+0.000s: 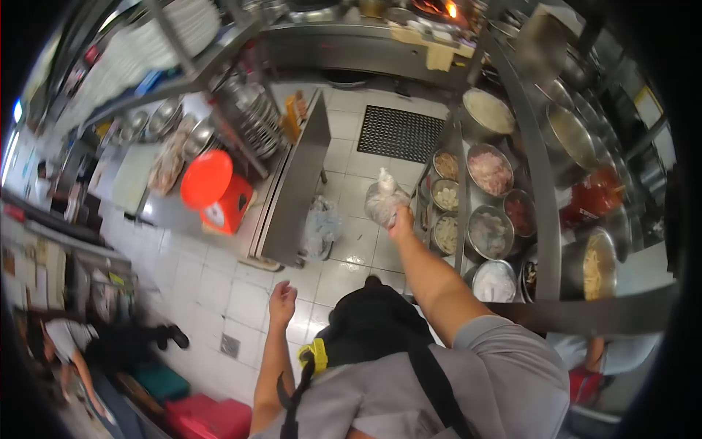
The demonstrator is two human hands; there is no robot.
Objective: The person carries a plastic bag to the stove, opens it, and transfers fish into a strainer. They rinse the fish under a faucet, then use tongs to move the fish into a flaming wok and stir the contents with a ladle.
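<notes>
My right hand (401,220) reaches forward over the tiled floor, its fingers closed on a clear plastic bag (383,203). The bag is bunched up at the top, and I cannot make out what is inside. To its right stand metal containers of food, among them one with pale pink meat (490,172) and one with white pieces (444,194). My left hand (283,302) hangs at my side above the floor with its fingers curled in and nothing visible in them. It is nearest to the corner of the steel counter.
An orange scale (223,192) stands on the left steel counter (289,192). Below the counter's end hangs a clear plastic bag (320,227). A black rubber mat (401,133) lies ahead, before a stove with flames (444,9). Another person (73,344) bends down at lower left.
</notes>
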